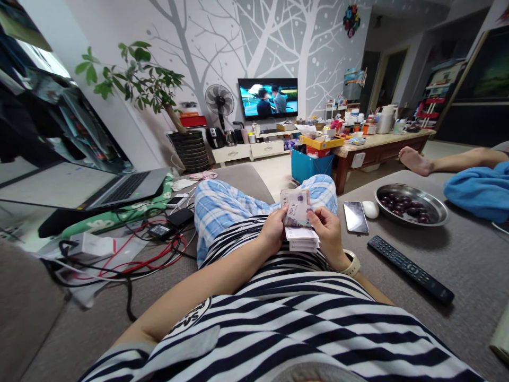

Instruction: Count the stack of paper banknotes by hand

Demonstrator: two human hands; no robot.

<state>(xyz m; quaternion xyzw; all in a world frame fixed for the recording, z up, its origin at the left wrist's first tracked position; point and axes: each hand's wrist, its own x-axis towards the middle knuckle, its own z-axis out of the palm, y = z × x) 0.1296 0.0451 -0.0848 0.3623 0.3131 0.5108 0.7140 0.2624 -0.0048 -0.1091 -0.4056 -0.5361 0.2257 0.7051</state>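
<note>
A stack of banknotes point(296, 207), pale purple with a printed "5", is held in front of my lap. My left hand point(274, 232) grips its left side, fingers tucked behind the notes. On the right side, my right hand point(326, 232) is closed on the same stack, thumb lying on the front. Several note ends point(303, 240) fan out below the hands. A pale watch point(352, 263) is on my right wrist. To the right of it lie a smartphone point(356, 217), a white mouse point(370, 209) and a black remote control point(409, 269) on the sofa.
A metal bowl point(439, 212) of dark round fruit sits at right, near another person's bare foot point(415, 161) and a blue cloth point(477, 191). At left are an open laptop point(127, 188) and tangled cables point(159, 254). A blue box point(312, 165) stands beside a cluttered table point(376, 143).
</note>
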